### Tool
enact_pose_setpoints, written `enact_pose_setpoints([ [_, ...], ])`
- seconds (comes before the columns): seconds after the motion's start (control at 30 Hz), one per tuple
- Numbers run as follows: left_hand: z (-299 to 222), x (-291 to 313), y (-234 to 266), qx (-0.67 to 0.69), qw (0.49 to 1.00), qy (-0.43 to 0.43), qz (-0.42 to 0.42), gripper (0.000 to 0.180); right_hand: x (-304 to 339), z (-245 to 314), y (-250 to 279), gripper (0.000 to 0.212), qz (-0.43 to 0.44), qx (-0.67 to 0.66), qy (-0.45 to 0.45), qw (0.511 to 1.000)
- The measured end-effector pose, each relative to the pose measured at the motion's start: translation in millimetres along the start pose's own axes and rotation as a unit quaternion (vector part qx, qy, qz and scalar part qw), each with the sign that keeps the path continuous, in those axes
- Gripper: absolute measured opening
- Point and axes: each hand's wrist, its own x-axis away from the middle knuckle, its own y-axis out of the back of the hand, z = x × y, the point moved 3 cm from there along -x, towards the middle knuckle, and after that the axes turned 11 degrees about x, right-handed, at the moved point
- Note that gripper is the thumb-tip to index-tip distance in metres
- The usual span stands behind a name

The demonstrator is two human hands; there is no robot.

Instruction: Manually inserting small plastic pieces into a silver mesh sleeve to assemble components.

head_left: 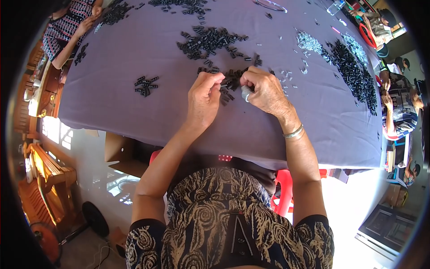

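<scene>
Over purple tablecloth (179, 119), I see left hand (206, 92) and right hand (265, 91) pinched closed, on what I can't tell, beside small black cylindrical pieces (231, 81); likely fine handling, next needing steadiness.

Inside of the left hand (205, 93) is hidden by its own curl; likewise the right hand (266, 91). Whether anything is pinched cannot be told. Dark pieces (231, 80) between them are partly covered by the right hand. Rimmed oval object (270, 6) is cut by the top edge. Co-worker (68, 30) at upper left is cropped. Clear bits (309, 41) are too small to be identified.
</scene>
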Motion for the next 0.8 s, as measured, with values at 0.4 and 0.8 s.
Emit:
enact_pose_setpoints([
  [0.4, 2.6, 2.6, -0.2, 0.008, 0.998, -0.045, -0.042, 0.028, 0.5, 10.7, -8.8, 0.018, -0.035, 0.077, 0.112, 0.99],
  [0.8, -13.7, 5.1, -7.5, 0.041, 0.999, -0.021, 0.016, 0.039, 2.0, 3.3, -13.5, 0.016, -0.093, -0.26, 0.019, 0.961],
])
